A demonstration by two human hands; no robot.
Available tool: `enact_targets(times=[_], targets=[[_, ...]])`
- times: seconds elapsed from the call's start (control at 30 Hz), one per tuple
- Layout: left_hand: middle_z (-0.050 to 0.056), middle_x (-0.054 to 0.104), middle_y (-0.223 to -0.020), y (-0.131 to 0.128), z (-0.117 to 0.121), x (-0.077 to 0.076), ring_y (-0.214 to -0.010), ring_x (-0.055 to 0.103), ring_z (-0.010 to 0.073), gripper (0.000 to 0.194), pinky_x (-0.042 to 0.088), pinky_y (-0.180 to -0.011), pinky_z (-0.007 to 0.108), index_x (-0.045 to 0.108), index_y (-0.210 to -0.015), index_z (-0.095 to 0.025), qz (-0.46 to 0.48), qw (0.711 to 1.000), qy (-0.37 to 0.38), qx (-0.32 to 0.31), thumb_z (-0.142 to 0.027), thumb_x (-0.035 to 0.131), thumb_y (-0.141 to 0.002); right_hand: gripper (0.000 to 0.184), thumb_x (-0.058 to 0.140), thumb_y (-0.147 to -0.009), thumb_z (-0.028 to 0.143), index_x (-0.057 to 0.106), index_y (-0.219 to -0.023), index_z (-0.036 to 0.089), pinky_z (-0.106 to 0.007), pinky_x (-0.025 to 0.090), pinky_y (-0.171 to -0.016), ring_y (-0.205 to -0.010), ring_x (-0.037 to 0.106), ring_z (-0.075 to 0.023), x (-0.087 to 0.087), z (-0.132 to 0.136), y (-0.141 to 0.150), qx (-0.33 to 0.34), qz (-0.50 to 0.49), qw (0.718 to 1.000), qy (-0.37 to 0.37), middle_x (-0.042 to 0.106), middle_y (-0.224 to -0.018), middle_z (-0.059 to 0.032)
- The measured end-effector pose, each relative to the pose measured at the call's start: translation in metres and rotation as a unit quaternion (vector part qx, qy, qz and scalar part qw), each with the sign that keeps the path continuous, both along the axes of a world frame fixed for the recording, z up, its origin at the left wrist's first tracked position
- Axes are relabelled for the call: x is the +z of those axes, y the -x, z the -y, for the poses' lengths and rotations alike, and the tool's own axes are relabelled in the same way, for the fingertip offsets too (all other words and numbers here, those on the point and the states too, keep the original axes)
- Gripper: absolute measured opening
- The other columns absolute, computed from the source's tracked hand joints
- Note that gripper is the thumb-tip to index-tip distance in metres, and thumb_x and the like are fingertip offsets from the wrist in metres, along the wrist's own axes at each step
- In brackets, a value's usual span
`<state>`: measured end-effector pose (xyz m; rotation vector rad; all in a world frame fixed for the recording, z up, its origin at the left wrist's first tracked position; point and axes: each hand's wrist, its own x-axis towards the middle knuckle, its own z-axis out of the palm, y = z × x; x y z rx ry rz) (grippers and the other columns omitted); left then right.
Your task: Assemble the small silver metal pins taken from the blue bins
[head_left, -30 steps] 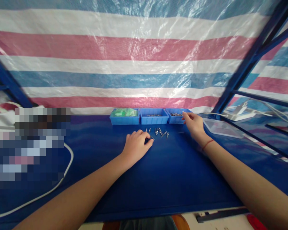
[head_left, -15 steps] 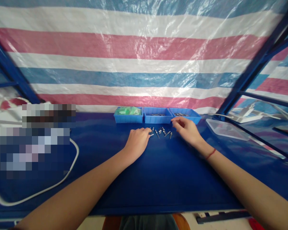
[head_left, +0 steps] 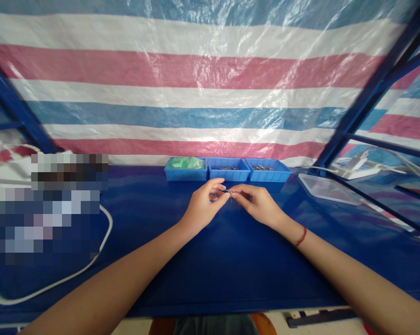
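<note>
Silvery thin metal pin is pinched between left hand and right hand fingers, which earlier were apart near the table's far edge.

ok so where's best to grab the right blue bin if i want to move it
Probably the bin by its near long wall, coming from the front: that side faces you unobstructed, while its left end touches the middle bin. Both hands are pinching a small metal part.

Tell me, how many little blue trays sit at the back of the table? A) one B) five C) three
C, since three blue trays stand in a row by the striped sheet, just beyond the two hands, left hand and right hand.
</note>
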<state>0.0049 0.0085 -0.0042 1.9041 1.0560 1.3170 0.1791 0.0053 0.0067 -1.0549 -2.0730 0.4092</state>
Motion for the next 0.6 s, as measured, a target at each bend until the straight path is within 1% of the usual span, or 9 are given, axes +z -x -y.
enact_targets(times=[0.13,0.33,0.4,0.53,0.6], targets=[[0.005,0.07,-0.091,0.0009,0.0012,0.0008,-0.085,0.066,0.0159,0.019,0.052,-0.075,0.027,0.062,-0.095,-0.018,0.009,1.0,0.011,-0.009,-0.027,0.059,-0.079,0.026,0.05,-0.086,0.035,0.067,-0.096,0.018,-0.025,0.046,-0.06,-0.065,0.059,-0.0142,-0.0018,-0.0005,0.0008,0.006,-0.041,0.998,0.039,0.069,-0.082,-0.0033],[0.002,0.069,-0.087,0.0027,0.0036,0.0024,-0.081,0.065,0.0142,0.015,0.051,-0.075,0.025,0.063,-0.089,-0.019,0.008,1.0,-0.011,-0.014,-0.03,0.056,-0.081,0.029,0.049,-0.086,0.039,0.067,-0.094,0.017,-0.024,0.044,-0.055,-0.059,0.056,-0.0127,-0.0007,0.0025,0.0032,0.019,-0.035,0.998,0.056,0.065,-0.07,-0.0018],[0.001,0.069,-0.085,0.0031,0.0041,0.0031,-0.079,0.065,0.014,0.014,0.051,-0.075,0.025,0.063,-0.087,-0.019,0.002,1.0,-0.017,-0.014,-0.03,0.055,-0.082,0.029,0.049,-0.086,0.039,0.067,-0.093,0.017,-0.024,0.044,-0.056,-0.06,0.056,-0.013,-0.0004,0.0031,0.0034,0.02,-0.034,0.998,0.055,0.065,-0.071,-0.002],[0.002,0.068,-0.087,0.0036,0.0043,0.0042,-0.08,0.064,0.0144,0.016,0.05,-0.076,0.026,0.062,-0.088,-0.019,0.004,1.0,-0.021,-0.006,-0.031,0.054,-0.083,0.026,0.051,-0.085,0.039,0.064,-0.094,0.017,-0.026,0.048,-0.063,-0.069,0.061,-0.015,-0.0019,0.0025,0.0039,0.029,-0.057,0.996,0.065,0.068,-0.082,-0.0044],[0.002,0.068,-0.088,0.0038,0.0039,0.0047,-0.081,0.064,0.0146,0.017,0.05,-0.077,0.026,0.062,-0.089,-0.019,0.008,1.0,-0.02,-0.002,-0.032,0.053,-0.083,0.025,0.052,-0.084,0.039,0.063,-0.091,0.017,-0.027,0.049,-0.063,-0.069,0.062,-0.0153,-0.0026,0.002,0.0044,0.025,-0.07,0.995,0.069,0.068,-0.082,-0.0047]])
